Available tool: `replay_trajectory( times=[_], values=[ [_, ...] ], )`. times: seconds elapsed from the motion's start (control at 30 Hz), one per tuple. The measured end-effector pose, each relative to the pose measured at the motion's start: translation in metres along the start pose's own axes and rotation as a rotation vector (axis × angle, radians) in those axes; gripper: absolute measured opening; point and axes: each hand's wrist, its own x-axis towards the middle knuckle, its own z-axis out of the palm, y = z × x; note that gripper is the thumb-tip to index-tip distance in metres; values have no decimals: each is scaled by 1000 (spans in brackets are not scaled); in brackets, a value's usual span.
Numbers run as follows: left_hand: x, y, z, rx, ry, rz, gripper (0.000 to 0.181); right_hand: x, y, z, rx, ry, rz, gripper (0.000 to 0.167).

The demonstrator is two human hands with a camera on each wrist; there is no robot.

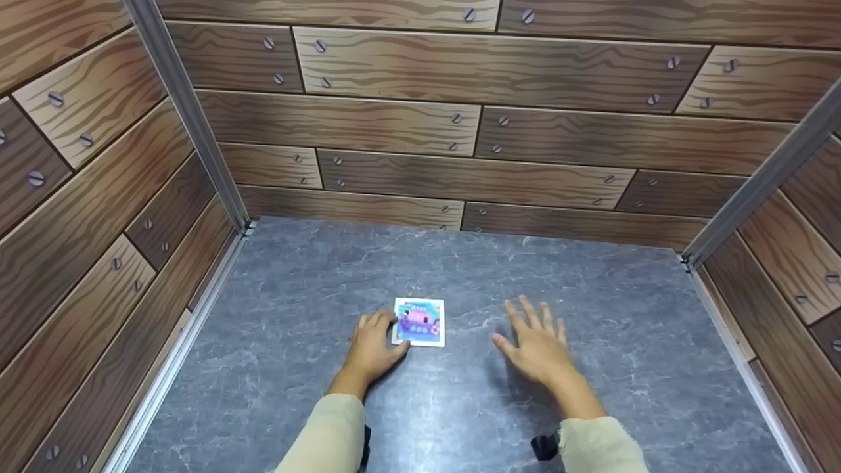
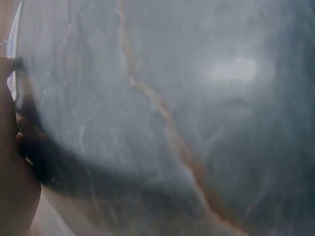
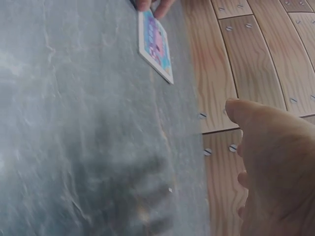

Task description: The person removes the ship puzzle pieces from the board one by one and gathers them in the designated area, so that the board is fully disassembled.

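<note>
A flat square picture board (image 1: 419, 322) with a white border lies on the grey marbled surface, printed in blue, pink and purple. My left hand (image 1: 374, 345) holds it at its left side, thumb at the near corner and fingers at the left edge. The right wrist view catches the board (image 3: 156, 42) with the left fingertips (image 3: 143, 5) on its end. In the left wrist view, the left hand (image 2: 17, 167) and a sliver of the board show at the left edge. Away to the board's right, my right hand (image 1: 540, 345) hovers with fingers spread, holding nothing.
Wood-plank-patterned panels (image 1: 394, 66) wall in the back and both sides. Metal rails (image 1: 190, 348) run along the side edges, with metal posts (image 1: 197, 112) at the back corners. A dark strap piece (image 1: 544, 447) sits at the right wrist.
</note>
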Motion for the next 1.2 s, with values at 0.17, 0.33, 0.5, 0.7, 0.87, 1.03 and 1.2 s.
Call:
replay_trajectory(
  times=[0.17,0.33,0.5,0.7,0.87,1.03,1.2],
  values=[
    [-1,-3,3,-15,49,4,53,9,-6,18,58,17,-55,79],
    [-2,-1,7,16,72,7,52,20,-13,36,123,24,-113,78],
    [-4,0,10,52,78,3,51,30,-22,53,155,4,-150,78],
    [-3,-1,9,45,88,1,54,45,-38,62,174,-2,-180,76],
    [-4,-4,8,55,77,-10,56,59,-55,69,203,-5,-210,74],
    [-3,-3,8,58,89,3,55,73,-68,77,250,-2,-239,73],
    [-3,0,9,58,93,5,54,85,-75,83,244,2,-237,68]
  ],
)
